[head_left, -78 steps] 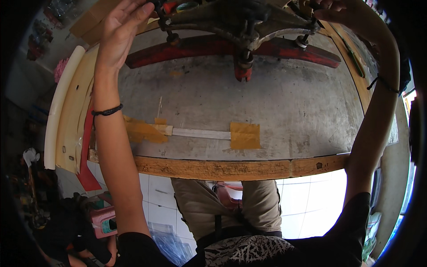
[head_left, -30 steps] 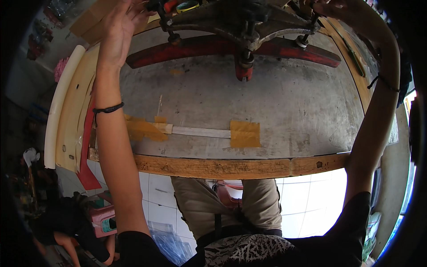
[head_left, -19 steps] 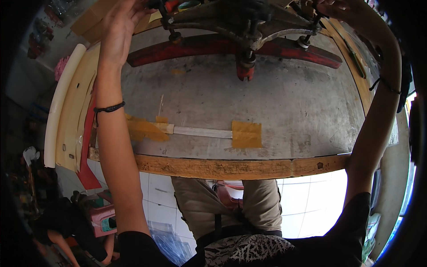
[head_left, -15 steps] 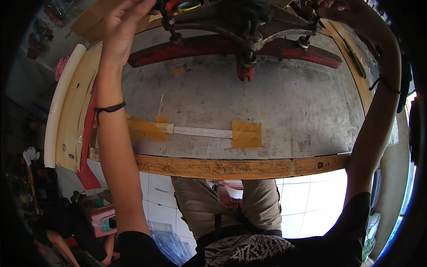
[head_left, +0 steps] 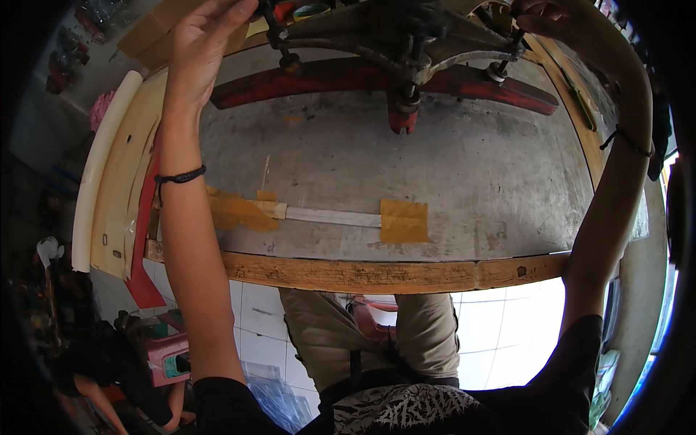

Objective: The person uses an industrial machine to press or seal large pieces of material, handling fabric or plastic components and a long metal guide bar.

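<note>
A dark metal bracket [head_left: 348, 34] with spreading arms stands at the far side of the worktable, upright bolts through its ends. Beneath it lies a long, worn red bar [head_left: 326, 75], with a short notched red piece [head_left: 402, 119] jutting toward me at the middle. My left hand [head_left: 206, 40] reaches to the left bolt [head_left: 272, 32], thumb and fingers closed at its upper part; the top edge cuts off some fingertips. At the other end my right hand [head_left: 558, 18] has its fingers curled around the top of the right bolt [head_left: 513, 45].
The grey metal tabletop [head_left: 464, 167] has a wooden front edge [head_left: 348, 273]. A white strip [head_left: 333, 216] and yellow-brown tape [head_left: 404, 220] lie on it. A green-handled tool [head_left: 582, 109] rests along the right rim. At lower left, another person [head_left: 116, 377] is bent over.
My right hand's fingers have come slightly lower on the right bolt. My left hand stays beside the left bolt with only a slight shift. The bracket and red bar keep their places.
</note>
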Available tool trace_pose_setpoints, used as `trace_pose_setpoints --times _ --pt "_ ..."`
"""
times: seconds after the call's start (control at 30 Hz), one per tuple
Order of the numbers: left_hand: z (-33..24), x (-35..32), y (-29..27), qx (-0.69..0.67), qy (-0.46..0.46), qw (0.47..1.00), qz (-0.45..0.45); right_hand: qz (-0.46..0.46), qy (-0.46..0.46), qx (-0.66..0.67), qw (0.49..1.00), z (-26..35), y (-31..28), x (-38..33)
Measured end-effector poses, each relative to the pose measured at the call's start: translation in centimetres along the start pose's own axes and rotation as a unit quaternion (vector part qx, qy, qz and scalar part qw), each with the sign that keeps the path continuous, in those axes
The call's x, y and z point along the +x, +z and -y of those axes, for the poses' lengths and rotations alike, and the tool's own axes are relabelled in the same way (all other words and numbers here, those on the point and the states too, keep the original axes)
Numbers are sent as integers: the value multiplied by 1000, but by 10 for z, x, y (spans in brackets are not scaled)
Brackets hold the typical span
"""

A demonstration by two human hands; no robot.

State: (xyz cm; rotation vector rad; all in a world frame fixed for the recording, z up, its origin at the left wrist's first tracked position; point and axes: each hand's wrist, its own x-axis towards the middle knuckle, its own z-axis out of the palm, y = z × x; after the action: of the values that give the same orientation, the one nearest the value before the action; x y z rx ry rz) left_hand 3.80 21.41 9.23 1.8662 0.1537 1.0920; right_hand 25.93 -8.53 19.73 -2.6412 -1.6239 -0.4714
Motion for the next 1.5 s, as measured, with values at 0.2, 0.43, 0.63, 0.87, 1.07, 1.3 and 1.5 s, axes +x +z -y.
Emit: trace_pose_setpoints --times 0.2,0.43,0.63,0.87,1.07,1.3,1.5 --pt "-11 -3 8 18 21 1000 1 22 8 39 999 -3 -2 2" --pt "-7 -2 5 3 7 1000 -6 10 5 24 1000 -5 1 3" --pt "-8 -3 9 -30 20 999 -23 4 -23 35 999 -6 0 1" --pt "-3 -2 11 -24 37 998 -45 -8 -27 10 1000 -9 2 1" --pt "15 8 -18 -47 42 997 -36 -13 -21 14 1000 -6 0 0" --pt "21 12 -21 -51 27 997 -56 28 18 32 999 -33 8 20" --pt "22 10 -19 -36 39 996 -77 1 -11 15 1000 -6 2 1"
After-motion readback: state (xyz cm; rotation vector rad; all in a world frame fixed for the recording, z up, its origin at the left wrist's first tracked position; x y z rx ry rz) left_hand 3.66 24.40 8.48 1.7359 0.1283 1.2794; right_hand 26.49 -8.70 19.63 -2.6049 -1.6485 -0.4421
